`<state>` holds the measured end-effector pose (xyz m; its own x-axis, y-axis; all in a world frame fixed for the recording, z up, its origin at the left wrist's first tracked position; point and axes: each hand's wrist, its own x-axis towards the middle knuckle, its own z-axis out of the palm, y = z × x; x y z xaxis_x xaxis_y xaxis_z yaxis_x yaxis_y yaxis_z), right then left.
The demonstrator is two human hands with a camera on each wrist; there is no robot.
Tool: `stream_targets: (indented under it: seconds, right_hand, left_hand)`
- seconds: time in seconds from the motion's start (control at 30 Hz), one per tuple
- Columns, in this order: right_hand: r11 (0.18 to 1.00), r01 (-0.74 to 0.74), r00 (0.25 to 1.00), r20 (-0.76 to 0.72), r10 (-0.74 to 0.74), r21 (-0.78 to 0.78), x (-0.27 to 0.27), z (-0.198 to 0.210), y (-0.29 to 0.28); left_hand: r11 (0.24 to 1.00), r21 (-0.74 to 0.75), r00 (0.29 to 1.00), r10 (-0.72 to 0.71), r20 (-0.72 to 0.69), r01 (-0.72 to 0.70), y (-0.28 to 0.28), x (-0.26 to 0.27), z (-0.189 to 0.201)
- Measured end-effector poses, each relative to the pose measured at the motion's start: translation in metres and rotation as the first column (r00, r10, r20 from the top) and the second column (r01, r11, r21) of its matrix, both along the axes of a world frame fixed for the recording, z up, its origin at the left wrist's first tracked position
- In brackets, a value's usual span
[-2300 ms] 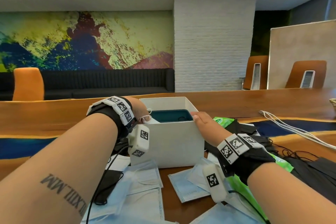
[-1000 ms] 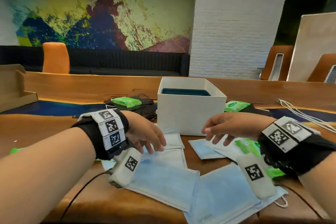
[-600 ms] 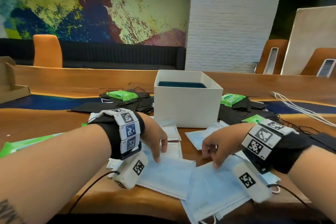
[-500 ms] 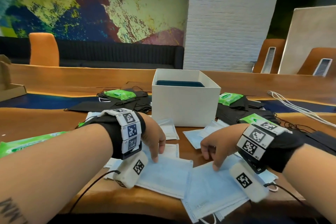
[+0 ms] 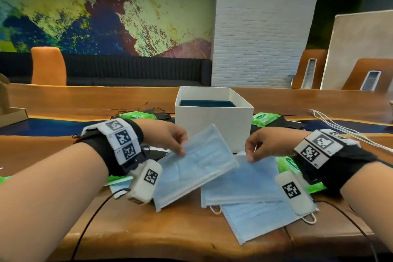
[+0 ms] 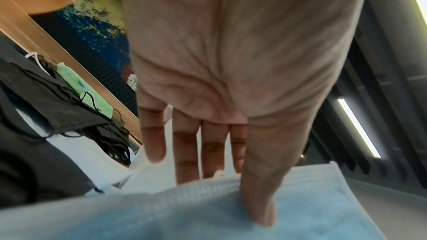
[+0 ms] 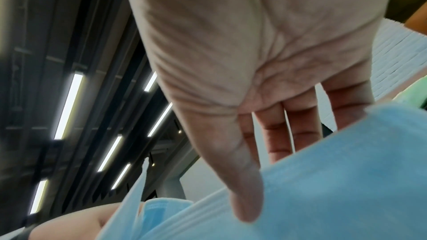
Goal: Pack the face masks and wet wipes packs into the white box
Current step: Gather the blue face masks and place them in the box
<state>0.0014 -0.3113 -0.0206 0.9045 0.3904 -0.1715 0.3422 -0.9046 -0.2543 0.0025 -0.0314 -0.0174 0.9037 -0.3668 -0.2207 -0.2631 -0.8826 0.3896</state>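
left hand point(image 5: 168, 136): thumb and fingers pinch the upper edge of a blue face mask point(image 5: 191, 168), lifted off the bench, tilted, lower corner down near the wrist camera
right hand point(image 5: 265, 144): pinches the top edge of a second blue mask point(image 5: 244, 181), raised at the pinch, the rest draped over the pile
wrist views: thumb point(image 6: 258, 198) pressed on mask fabric, fingers behind it; same on the right, thumb point(image 7: 245, 198) on top of the blue fabric
loose mask point(image 5: 259, 221): flat on the bench under the right hand's mask, ear loops showing at its edges
white box point(image 5: 212, 127): open, upright on the bench point(image 5: 148, 232), just behind both hands; dark teal insert inside, contents otherwise not visible
wet wipes packs: green, one left of the box point(image 5: 137, 115) on black masks, one right of it point(image 5: 264, 117), one near the right wrist point(image 5: 287, 165)
black masks point(image 6: 53, 101): heaped either side of the box
white cable point(image 5: 331, 121): far right of the bench
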Motion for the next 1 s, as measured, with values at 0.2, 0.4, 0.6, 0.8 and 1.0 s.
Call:
stream_targets:
  seconds: [0.2, 0.4, 0.6, 0.8, 1.0]
  right_hand:
    - [0.974, 0.135, 0.981, 0.113, -0.157, 0.181, 0.009, 0.013, -0.025]
    - [0.836, 0.278, 0.928, 0.093, -0.362, 0.474, 0.02, 0.011, -0.051]
    - [0.506, 0.221, 0.924, -0.013, -0.382, 0.834, 0.009, 0.019, -0.052]
    - [0.212, 0.226, 0.959, -0.179, -0.221, 0.951, -0.009, 0.03, -0.026]
    - [0.112, 0.318, 0.948, -0.315, -0.044, 0.941, -0.018, 0.02, 0.013]
  left_hand:
    - [0.944, -0.313, 0.993, 0.12, 0.021, -0.107, 0.009, 0.0, 0.0]
    - [0.775, -0.601, 0.971, 0.238, -0.011, -0.197, 0.006, 0.001, -0.005]
    - [0.573, -0.789, 0.967, 0.237, -0.098, -0.22, 0.002, 0.0, 0.004]
    - [0.481, -0.816, 0.927, 0.336, -0.167, -0.321, -0.01, 0.003, 0.0]
    - [0.29, -0.904, 0.938, 0.24, -0.249, -0.314, -0.035, -0.002, -0.004]
